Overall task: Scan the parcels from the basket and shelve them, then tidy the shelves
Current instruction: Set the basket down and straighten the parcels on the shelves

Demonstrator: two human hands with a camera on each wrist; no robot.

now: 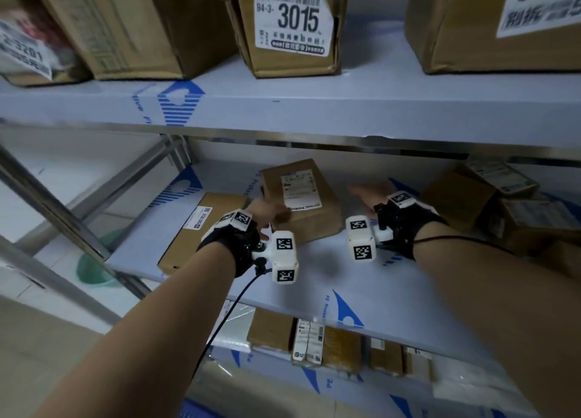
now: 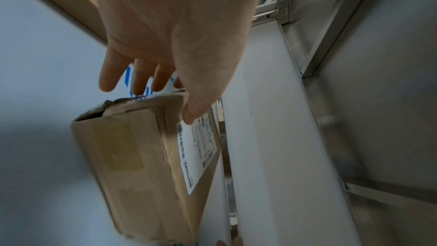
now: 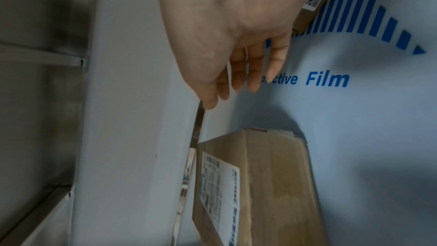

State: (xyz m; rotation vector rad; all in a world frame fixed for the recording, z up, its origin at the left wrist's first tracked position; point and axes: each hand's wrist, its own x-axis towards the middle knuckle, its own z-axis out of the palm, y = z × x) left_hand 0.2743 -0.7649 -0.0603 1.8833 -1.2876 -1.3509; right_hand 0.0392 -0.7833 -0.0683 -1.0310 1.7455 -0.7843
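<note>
The left hand [image 2: 170, 31] has its fingers [image 2: 141, 79] loosely spread and nearly straight, reaching over the near-left end of a cardboard parcel [image 1: 301, 202], with the thumb tip lying at the edge of its white label [image 1: 300, 189]; nothing is gripped, and whether the fingertips actually touch the box cannot be told. The right hand [image 3: 236, 21] is flat and relaxed too, fingers [image 3: 253, 70] straight and holding nothing, hovering just beside the parcel's right side and apart from it. The parcel lies label-up on the middle shelf [image 1: 361, 279], skewed to the shelf's front edge, between a flat box [image 1: 201, 229] on the left and a loose heap of boxes [image 1: 503, 207] on the right. This looks like the tidying stage, the two hands about to square the parcel up. The risk, as I judge it, is a one-sided push: if the left hand shoves before the right steadies, the parcel could swing further round on the slick protective film, or slide back out of easy reach. A wide sweep by the right hand could also knock the untidy heap beside it.
</note>
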